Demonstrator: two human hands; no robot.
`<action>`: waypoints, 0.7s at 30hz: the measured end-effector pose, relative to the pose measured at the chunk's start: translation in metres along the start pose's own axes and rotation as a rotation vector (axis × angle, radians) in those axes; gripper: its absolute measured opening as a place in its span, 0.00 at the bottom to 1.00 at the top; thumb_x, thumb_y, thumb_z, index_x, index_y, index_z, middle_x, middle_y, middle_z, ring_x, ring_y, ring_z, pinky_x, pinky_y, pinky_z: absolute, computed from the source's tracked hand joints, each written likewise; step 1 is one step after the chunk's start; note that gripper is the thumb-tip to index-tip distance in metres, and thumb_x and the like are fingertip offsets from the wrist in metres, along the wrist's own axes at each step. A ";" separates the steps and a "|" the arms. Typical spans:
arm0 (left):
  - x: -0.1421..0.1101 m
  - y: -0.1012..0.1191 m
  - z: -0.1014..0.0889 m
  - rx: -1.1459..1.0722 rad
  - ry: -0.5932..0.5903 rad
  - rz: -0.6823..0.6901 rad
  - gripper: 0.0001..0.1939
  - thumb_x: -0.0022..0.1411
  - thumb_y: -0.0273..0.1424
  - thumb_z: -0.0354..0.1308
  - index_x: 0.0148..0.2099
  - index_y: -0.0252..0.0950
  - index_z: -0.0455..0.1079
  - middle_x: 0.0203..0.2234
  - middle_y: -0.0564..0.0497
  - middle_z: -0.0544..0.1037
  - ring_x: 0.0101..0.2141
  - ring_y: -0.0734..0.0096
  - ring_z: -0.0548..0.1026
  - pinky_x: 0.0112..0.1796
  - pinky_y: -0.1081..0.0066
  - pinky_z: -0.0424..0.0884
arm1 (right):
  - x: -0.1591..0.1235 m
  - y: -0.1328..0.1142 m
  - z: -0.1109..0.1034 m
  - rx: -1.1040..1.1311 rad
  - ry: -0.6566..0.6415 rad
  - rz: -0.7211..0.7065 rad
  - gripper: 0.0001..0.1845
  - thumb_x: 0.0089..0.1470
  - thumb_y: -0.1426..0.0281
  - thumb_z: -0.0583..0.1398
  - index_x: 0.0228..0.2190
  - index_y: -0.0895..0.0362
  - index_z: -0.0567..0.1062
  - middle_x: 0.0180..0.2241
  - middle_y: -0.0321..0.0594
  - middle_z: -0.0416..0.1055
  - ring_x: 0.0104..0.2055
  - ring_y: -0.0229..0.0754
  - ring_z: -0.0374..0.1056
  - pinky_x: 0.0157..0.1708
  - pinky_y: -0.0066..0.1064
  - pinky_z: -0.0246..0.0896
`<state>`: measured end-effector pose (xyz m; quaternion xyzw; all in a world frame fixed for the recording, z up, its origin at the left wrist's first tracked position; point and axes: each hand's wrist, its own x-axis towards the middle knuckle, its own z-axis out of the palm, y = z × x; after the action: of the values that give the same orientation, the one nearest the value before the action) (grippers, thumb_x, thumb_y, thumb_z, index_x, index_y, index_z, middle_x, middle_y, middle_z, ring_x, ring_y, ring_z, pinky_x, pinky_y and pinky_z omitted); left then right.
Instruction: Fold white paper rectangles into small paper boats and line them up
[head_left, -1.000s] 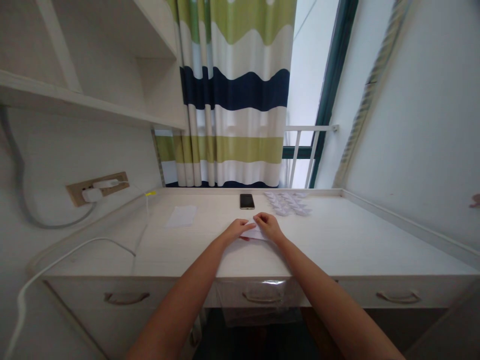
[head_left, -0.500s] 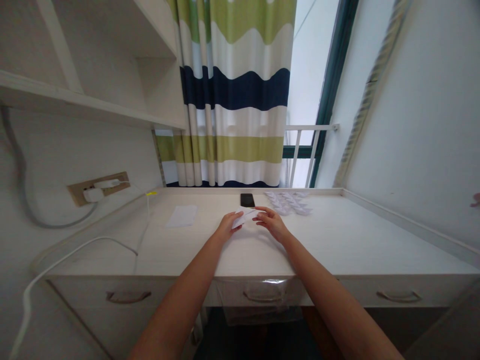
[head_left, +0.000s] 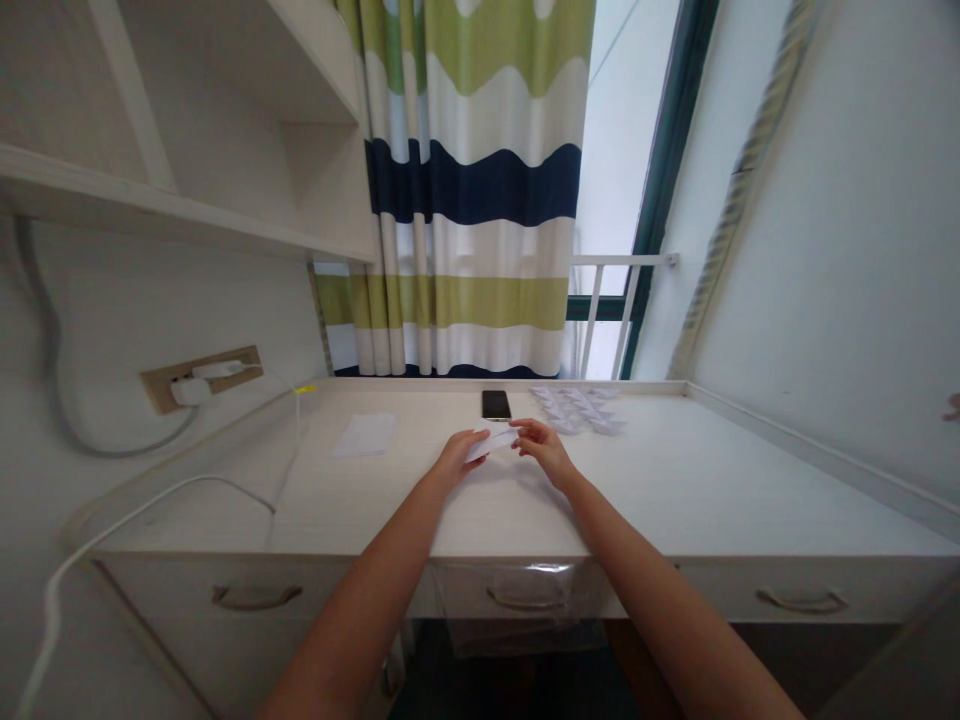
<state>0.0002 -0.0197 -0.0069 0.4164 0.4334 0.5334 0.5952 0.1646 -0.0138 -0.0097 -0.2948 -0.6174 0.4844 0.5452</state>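
A folded strip of white paper (head_left: pixel 491 445) is held a little above the white wood-grain desk (head_left: pixel 225 500), tilted, its ends pinched between both hands. My left hand (head_left: pixel 459 458) grips its left end. My right hand (head_left: pixel 541 448) has its fingers on the right end. Just beyond the paper lies a black smartphone (head_left: pixel 496 405). To the right of the phone is a pile of several small folded white paper pieces (head_left: pixel 577 411). A flat white paper sheet (head_left: pixel 365 435) lies to the left, nearer my left hand than my right.
A white cable (head_left: pixel 150 505) runs over the desk's left side from a wall socket with a plug (head_left: pixel 199 378). A shelf (head_left: pixel 150 200) overhangs the left. A striped curtain (head_left: pixel 472 200) hangs behind the desk. Drawers with handles line the front edge.
The paper has risen from the desk surface into the air between my hands, and it now tilts. My hands have moved farther up the desk, toward the phone.
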 end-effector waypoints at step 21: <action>-0.006 0.002 0.007 0.181 -0.162 0.275 0.19 0.44 0.41 0.59 0.33 0.31 0.69 0.31 0.46 0.73 0.29 0.69 0.73 0.25 0.75 0.68 | 0.003 0.005 -0.001 0.046 0.106 0.114 0.14 0.32 0.62 0.64 0.21 0.60 0.75 0.23 0.37 0.71 0.27 0.35 0.66 0.32 0.31 0.63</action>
<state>0.0060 -0.0253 -0.0024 0.5650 0.3691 0.5334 0.5099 0.1636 -0.0089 -0.0132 -0.3423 -0.5586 0.5122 0.5553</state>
